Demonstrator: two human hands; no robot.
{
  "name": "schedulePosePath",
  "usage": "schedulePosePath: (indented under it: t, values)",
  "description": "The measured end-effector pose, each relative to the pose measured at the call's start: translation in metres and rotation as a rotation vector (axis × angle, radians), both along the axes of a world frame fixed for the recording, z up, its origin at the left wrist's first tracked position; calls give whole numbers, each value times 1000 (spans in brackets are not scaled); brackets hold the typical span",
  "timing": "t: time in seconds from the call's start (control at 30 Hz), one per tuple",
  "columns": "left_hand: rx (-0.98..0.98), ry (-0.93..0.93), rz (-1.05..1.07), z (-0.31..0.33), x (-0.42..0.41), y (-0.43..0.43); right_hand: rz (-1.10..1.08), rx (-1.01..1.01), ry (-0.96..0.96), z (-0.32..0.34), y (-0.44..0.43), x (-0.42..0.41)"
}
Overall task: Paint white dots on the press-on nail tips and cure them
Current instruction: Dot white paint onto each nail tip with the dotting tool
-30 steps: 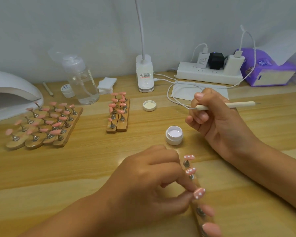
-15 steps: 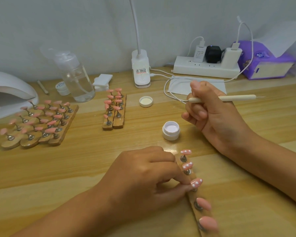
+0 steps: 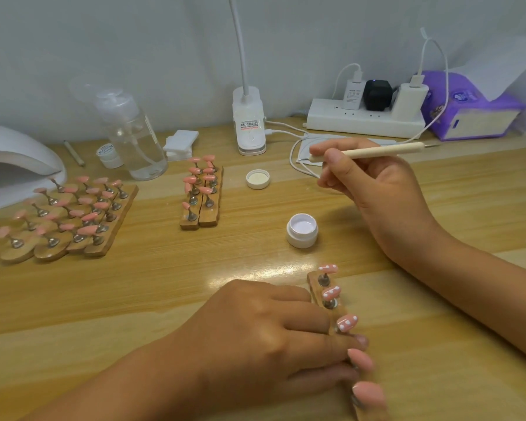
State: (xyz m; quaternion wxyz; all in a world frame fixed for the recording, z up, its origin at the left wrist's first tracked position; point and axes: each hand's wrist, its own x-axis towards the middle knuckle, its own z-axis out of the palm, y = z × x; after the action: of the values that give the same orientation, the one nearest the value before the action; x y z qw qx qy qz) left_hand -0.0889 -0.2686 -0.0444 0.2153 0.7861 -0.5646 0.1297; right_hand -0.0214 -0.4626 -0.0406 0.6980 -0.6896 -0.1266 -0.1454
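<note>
Wooden strip (image 3: 315, 287) lying on the pale wood table (image 3: 164, 284), close to the person, with five pink nail tips standing on metal pegs along it. The three farther tips (image 3: 331, 292) carry white dots; the two nearest (image 3: 360, 360) are plain pink. The left hand (image 3: 264, 338) rests on the table with its fingers curled in against the strip's left side, gripping it between the third and fifth tips.

The right hand (image 3: 374, 189) is raised above the table beyond the strip, fingers closed round a cream dotting tool (image 3: 374, 151) held level, its metal point aimed to the right. Between the two hands stands an open small jar (image 3: 302, 230) of white gel, and its lid (image 3: 257, 178) lies upturned farther back.

Two more strips (image 3: 202, 199) of plain pink tips lie side by side mid-table, and a larger cluster of strips (image 3: 64, 220) sits to the left, just in front of the white curing lamp (image 3: 19, 165). A clear pump bottle (image 3: 134, 138), a power strip (image 3: 365, 118) and a purple tissue pack (image 3: 474, 110) line the wall
</note>
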Motion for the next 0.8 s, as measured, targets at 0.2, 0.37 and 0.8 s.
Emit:
schedulePosePath:
  t: [0.2, 0.37, 0.8]
  values:
    - [-31, -6, -22, -2, -3, -3, -20, -170, -39, 0, 4, -4]
    - [-20, -47, -43, -1, -2, -3, 8, -228, -36, -4, 6, -5]
    - [-418, 336, 76, 4, 10, 1, 29, -429, -100, -6, 9, -7]
